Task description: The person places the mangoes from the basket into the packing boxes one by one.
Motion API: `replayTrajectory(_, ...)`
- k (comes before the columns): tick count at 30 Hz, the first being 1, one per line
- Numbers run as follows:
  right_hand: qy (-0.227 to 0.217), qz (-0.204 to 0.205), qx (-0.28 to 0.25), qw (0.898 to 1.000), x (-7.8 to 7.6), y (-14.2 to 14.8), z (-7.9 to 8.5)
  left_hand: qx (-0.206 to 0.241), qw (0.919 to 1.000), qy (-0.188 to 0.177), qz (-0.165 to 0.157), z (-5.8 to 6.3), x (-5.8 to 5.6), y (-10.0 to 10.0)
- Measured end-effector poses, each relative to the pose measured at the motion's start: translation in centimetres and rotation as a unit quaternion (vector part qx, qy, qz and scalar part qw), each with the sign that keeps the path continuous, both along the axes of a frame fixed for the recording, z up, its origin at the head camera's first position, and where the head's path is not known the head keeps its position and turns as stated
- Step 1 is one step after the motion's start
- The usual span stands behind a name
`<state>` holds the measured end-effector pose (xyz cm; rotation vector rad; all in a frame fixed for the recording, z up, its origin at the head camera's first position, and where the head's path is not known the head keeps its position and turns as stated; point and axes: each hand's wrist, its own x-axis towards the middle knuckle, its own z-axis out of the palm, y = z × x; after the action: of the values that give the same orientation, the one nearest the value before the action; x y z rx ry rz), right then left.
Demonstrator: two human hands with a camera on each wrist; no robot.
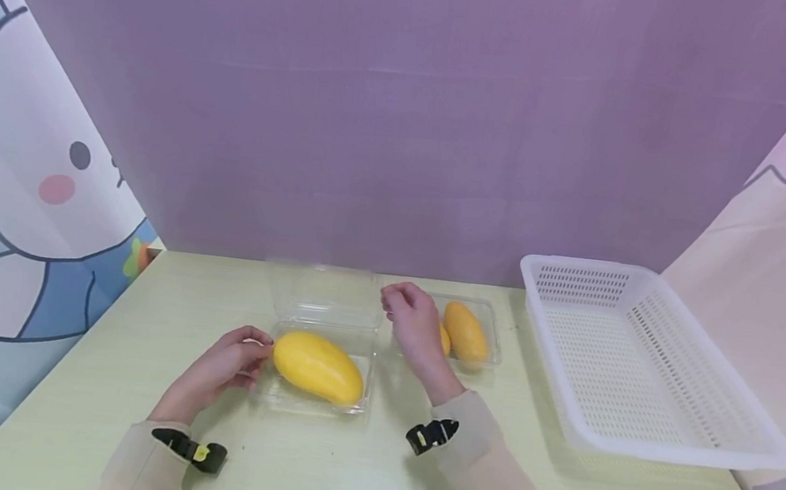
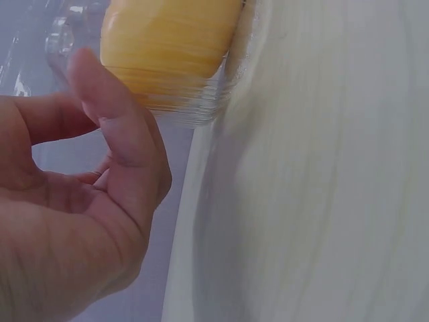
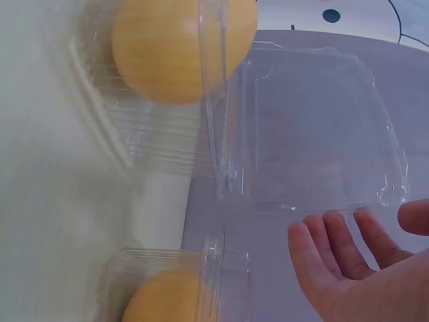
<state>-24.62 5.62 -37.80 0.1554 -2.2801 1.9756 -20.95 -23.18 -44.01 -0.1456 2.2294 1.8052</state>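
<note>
A large yellow mango (image 1: 317, 367) lies in a clear plastic clamshell box (image 1: 353, 341) on the table. The lid (image 1: 325, 295) of this box stands raised at the back. My left hand (image 1: 226, 363) is at the left side of the box, its loosely bent fingertips right at the rim; in the left wrist view a fingertip (image 2: 85, 64) overlaps the clear plastic. Beside the lid's right edge is my right hand (image 1: 413, 324). Its fingers (image 3: 338, 245) are extended just off the lid's edge in the right wrist view, with nothing held between them.
Partly behind my right hand, a second clear box (image 1: 494, 345) holds smaller orange-yellow mangoes (image 1: 466, 334). A white perforated plastic basket (image 1: 564, 402) stands on the right of the table. A purple cloth backdrop (image 1: 377, 130) rises behind the table.
</note>
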Motion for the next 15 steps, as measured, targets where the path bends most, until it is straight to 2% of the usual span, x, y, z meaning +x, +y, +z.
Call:
replayTrajectory(8,-0.023,0.015,-0.004,1.000,0.61,0.46,0.44,0.005,1.0000,0.002,-0.006,-0.08,-0.01,-0.05)
replayTrajectory(15,-0.042,0.023,0.071,0.996,1.02,0.95,0.75,0.006,0.9999,0.000,-0.009,-0.08,-0.07,-0.12)
